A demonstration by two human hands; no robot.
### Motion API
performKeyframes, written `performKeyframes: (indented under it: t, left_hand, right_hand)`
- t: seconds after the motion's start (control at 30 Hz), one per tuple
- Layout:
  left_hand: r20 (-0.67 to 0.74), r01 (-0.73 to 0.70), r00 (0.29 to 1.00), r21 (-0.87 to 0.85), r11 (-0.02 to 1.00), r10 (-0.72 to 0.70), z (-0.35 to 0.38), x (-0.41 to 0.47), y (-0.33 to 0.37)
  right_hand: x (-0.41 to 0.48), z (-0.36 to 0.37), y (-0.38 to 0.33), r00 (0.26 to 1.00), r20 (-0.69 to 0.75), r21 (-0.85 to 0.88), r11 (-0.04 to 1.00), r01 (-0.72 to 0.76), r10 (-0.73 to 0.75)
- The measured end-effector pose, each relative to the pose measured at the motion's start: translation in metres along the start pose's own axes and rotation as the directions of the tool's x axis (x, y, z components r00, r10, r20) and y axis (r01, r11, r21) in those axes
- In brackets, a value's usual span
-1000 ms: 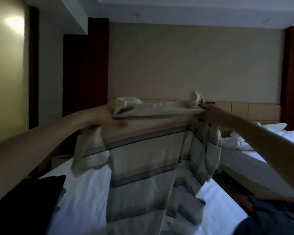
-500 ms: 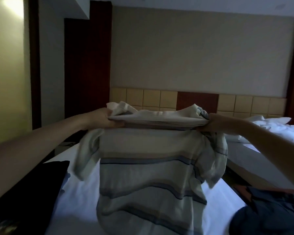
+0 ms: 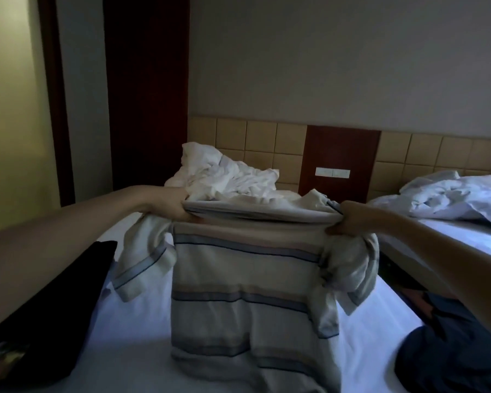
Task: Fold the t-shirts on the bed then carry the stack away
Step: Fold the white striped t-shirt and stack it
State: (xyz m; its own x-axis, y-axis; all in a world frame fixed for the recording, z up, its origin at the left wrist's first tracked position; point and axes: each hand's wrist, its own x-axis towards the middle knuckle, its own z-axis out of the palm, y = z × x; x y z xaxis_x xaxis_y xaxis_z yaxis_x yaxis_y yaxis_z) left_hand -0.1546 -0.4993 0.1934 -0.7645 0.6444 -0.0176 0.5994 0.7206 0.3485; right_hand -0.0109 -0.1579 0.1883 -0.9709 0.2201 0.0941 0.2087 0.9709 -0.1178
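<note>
left hand: fingers curled, pinching one shoulder of striped t-shirt | right hand: pinching other shoulder | t-shirt: soft knit, cream with blue-grey bands, top edge stretched straight, short sleeves drooping, hem resting on bed, smooth white sheet | crumpled white bedding behind

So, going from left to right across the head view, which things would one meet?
In order: black cloth → left hand → striped shirt → right hand → blue cloth.
</note>
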Motion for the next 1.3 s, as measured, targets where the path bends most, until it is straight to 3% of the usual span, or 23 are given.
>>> performKeyframes:
  t: [0.07,0.13,0.23,0.37,0.43,0.5,0.57,0.63,0.7,0.77,0.87,0.93,1.03,1.17,1.3]
  left_hand:
    - [0.028,0.039,0.999,-0.011,0.999,-0.039,0.005,0.013,-0.01]
    - [-0.02,0.093,0.996,0.154,0.984,-0.091,0.01,0.036,-0.021]
    - [-0.295,0.172,0.953,0.342,0.924,-0.069,-0.002,0.072,-0.025]
    - [-0.655,0.209,0.751,0.366,0.907,0.091,-0.053,0.103,-0.02]
    - [-0.74,0.191,0.639,0.417,0.888,0.21,-0.072,0.11,-0.021]
    - [-0.765,0.159,0.58,0.443,0.882,0.28,-0.071,0.11,-0.025]
    - [-0.737,0.15,0.603,0.481,0.864,0.305,-0.046,0.105,-0.036]
    - [-0.689,0.171,0.682,0.476,0.862,0.246,-0.002,0.098,-0.047]
    - [-0.574,0.192,0.815,0.385,0.903,0.072,0.053,0.09,-0.06]
    - [-0.407,0.183,0.913,0.398,0.899,-0.005,0.116,0.075,-0.077]
    - [-0.173,0.141,0.983,0.458,0.877,-0.068,0.213,0.047,-0.11]
    - [-0.126,0.06,0.992,0.421,0.905,-0.007,0.259,0.026,-0.123]
    - [-0.336,-0.118,0.919,0.265,0.957,0.206,0.28,-0.001,-0.134]
    - [-0.388,-0.314,0.854,0.144,0.938,0.346,0.278,-0.028,-0.139]
    - [-0.416,-0.368,0.828,0.101,0.924,0.376,0.269,-0.045,-0.138]
  right_hand:
    - [0.016,0.009,0.0,1.0,-0.008,-0.091,0.996,0.02,-0.02]
    - [0.034,0.012,-0.002,0.999,-0.029,-0.237,0.971,0.02,-0.028]
    - [0.07,-0.001,-0.003,0.979,-0.199,-0.405,0.913,-0.044,-0.041]
    - [0.108,-0.045,0.001,0.863,-0.489,-0.41,0.907,-0.098,-0.128]
    - [0.117,-0.059,0.004,0.809,-0.565,-0.396,0.913,-0.096,-0.16]
    - [0.123,-0.054,0.006,0.788,-0.591,-0.38,0.922,-0.082,-0.174]
    - [0.122,-0.03,0.012,0.8,-0.575,-0.36,0.931,-0.058,-0.173]
    - [0.112,0.005,0.017,0.846,-0.49,-0.368,0.93,0.017,-0.21]
    - [0.095,0.052,0.02,0.941,-0.293,-0.347,0.936,0.057,-0.166]
    - [0.073,0.115,0.025,0.99,-0.081,-0.304,0.949,0.088,-0.118]
    - [0.026,0.205,0.026,0.986,0.154,-0.139,0.987,0.078,-0.056]
    - [-0.004,0.249,0.032,0.961,0.208,-0.062,0.978,0.2,-0.183]
    - [-0.029,0.284,0.057,0.912,0.007,-0.013,0.912,0.411,-0.411]
    - [-0.049,0.291,0.076,0.878,-0.131,0.166,0.863,0.477,-0.46]
    - [-0.074,0.277,0.07,0.877,-0.265,0.221,0.86,0.46,-0.401]
